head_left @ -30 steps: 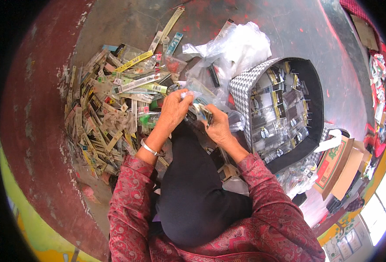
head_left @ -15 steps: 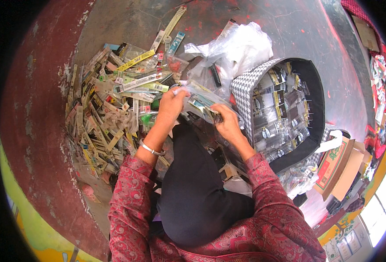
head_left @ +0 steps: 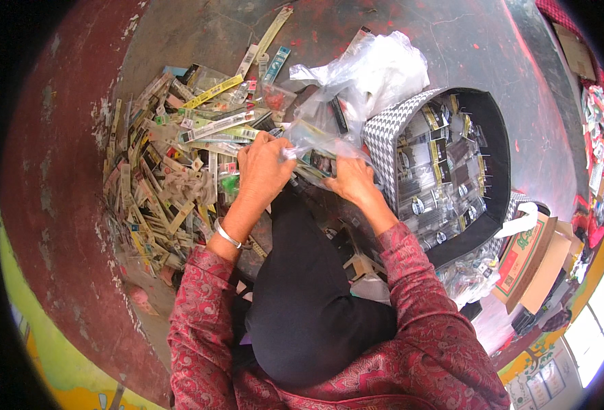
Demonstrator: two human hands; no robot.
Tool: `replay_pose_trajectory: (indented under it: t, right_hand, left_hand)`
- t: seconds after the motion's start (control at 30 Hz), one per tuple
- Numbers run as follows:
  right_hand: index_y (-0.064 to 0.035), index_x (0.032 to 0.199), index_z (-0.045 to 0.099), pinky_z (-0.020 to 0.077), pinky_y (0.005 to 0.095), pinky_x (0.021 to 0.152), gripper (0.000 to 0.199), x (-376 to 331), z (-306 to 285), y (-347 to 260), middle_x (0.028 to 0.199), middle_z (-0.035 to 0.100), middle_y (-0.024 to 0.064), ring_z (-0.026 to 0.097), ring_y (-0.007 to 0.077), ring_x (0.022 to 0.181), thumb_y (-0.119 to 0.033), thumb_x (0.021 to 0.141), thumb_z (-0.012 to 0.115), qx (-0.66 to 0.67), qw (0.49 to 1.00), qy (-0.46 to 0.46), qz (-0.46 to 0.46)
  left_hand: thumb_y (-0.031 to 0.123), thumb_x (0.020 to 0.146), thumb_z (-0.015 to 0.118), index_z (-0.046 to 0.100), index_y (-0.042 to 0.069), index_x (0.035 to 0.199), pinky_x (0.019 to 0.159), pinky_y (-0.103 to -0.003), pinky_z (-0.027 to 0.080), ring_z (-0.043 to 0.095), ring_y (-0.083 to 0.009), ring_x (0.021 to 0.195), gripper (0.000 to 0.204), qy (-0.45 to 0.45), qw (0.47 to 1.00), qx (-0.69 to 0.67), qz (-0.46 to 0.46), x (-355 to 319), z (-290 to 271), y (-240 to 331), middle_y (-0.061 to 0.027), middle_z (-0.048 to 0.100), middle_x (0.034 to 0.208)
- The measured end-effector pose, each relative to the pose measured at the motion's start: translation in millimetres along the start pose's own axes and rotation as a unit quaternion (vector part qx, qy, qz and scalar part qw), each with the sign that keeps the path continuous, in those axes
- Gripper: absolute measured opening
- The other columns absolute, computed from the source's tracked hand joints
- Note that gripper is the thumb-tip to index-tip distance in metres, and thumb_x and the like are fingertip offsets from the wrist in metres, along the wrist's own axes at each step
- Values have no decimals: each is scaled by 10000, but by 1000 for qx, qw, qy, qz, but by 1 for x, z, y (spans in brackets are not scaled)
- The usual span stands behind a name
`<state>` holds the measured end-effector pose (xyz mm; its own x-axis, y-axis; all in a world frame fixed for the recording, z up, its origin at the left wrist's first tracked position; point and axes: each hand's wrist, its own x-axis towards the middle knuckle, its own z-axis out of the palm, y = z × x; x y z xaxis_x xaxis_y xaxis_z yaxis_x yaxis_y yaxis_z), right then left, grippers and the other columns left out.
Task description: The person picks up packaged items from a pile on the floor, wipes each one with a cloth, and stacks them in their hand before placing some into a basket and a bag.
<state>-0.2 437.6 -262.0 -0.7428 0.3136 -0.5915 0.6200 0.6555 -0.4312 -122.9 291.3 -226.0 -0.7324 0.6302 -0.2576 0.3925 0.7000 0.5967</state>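
My left hand (head_left: 264, 167) and my right hand (head_left: 352, 179) both grip a clear plastic packet (head_left: 313, 145) with small dark items inside, held just above my lap. A silver bangle sits on my left wrist. To the left of my left hand lies a wide heap of long flat packets (head_left: 172, 164) spread over the floor. Right of my right hand stands a black bin with a chequered rim (head_left: 388, 137), filled with bagged dark items. Black cloth (head_left: 302, 301) covers my lap.
A crumpled clear plastic bag (head_left: 377, 72) lies behind the bin. Cardboard boxes (head_left: 534, 263) and more plastic-wrapped goods sit at the right. The floor is worn red and grey concrete (head_left: 63, 157), with a yellow-green painted edge at lower left.
Both hands have shifted slightly up and apart, pulling the clear packet wider between them. The heap and the bin have not moved.
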Motion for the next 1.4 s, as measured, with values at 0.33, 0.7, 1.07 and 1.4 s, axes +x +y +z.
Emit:
replay_pose_trajectory:
  t: [0.33,0.7,1.07,1.4]
  right_hand:
    - [-17,1207,437,419,493,792,511,-1,-7,5,1065,533,243,518,403,996,-352,834,533,-87,996,-28,3]
    - [-21,1107,525,467,468,696,480,-46,-50,-11,877,614,237,607,393,794,-416,836,517,-167,978,-117,-42]
    - [-10,970,571,448,438,698,193,-54,-52,-31,869,611,171,577,360,811,-116,815,526,-146,967,119,-169]
    - [-54,712,647,452,424,597,266,36,-82,-215,717,610,165,608,334,690,-301,762,561,-114,934,-138,-309]
  left_hand:
    - [168,664,657,620,20,784,628,-374,413,523,-275,715,194,20,995,-43,-85,7,2,5,-122,514,751]
    - [133,685,646,558,-13,1024,746,-399,452,573,-341,859,379,-16,977,-212,-16,23,7,31,-204,589,906]
    - [131,846,563,499,-10,1157,830,-279,442,542,-138,958,346,-70,867,-455,-191,-115,-137,-15,-83,581,1036]
    - [143,843,553,533,-16,1049,756,-241,445,568,-122,847,261,149,776,-536,-296,-275,-185,-41,-76,608,929]
